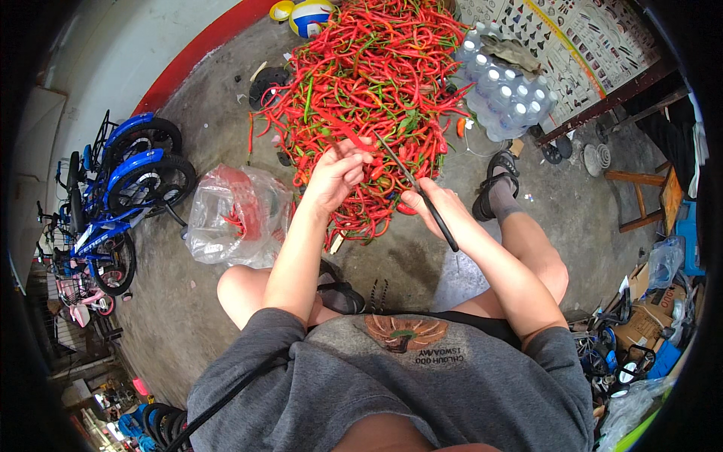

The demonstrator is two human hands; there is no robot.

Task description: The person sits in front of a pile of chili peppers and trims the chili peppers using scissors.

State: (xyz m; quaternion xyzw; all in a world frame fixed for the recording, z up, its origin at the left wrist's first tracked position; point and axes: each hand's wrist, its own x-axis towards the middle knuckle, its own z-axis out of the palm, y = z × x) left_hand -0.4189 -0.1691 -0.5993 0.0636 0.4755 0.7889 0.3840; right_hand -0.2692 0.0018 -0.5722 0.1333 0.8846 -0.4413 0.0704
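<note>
A big heap of red chili peppers [392, 68], with some green ones among them, lies on the floor in front of me. Over its near part, my left hand [339, 175] is closed, pinching a red chili pepper [348, 129] between thumb and fingers. My right hand [444, 209] wraps around what look like black-handled scissors [431, 211], seen nearly edge-on. Their thin dark tip reaches up and left, close to my left fingers. Left of the heap stands a clear plastic bag [215, 226] with some red peppers in it.
Shrink-wrapped bottles [504, 94] stand right of the heap, near a wooden stool [644, 200]. Blue bicycles [124, 184] line the left side. A ball [310, 18] lies at the far end. Boxes and loose items [648, 320] crowd the lower right.
</note>
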